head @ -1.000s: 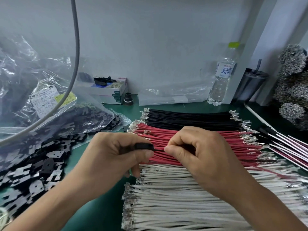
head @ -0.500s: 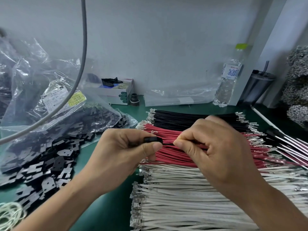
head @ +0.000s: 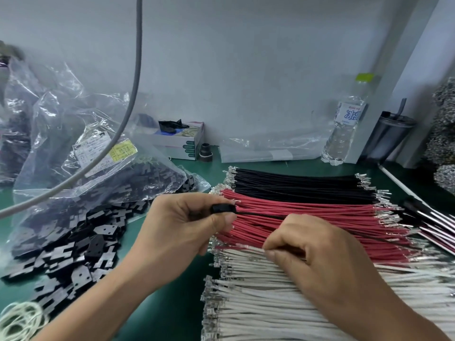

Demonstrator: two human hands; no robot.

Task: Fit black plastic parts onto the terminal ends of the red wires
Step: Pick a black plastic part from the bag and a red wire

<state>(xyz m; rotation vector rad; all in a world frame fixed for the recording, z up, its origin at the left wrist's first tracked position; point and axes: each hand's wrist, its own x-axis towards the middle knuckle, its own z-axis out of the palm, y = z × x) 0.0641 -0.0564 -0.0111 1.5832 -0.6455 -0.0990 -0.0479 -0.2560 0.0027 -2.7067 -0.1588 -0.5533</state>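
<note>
A wide bundle of red wires (head: 320, 212) with metal terminals lies on the green table, between a black wire bundle (head: 295, 183) behind it and a white wire bundle (head: 258, 303) in front. My left hand (head: 182, 225) pinches a small black plastic part (head: 222, 208) at the red bundle's left end. A thin dark wire runs out of that part to the right. My right hand (head: 320, 252) is low over the seam between the red and white wires, its fingertips pinching what looks like the lowest red wire.
Loose black plastic parts (head: 81, 242) are heaped at the left, spilling from a clear bag (head: 98, 168). A grey cable (head: 133, 94) hangs across the left. At the back stand a box (head: 182, 141), a water bottle (head: 344, 129) and a tumbler (head: 389, 136). Rubber bands (head: 19, 321) lie front left.
My right hand let go of the wire next to the black part and dropped towards me onto the red-white seam. My left hand kept its hold on the black part.
</note>
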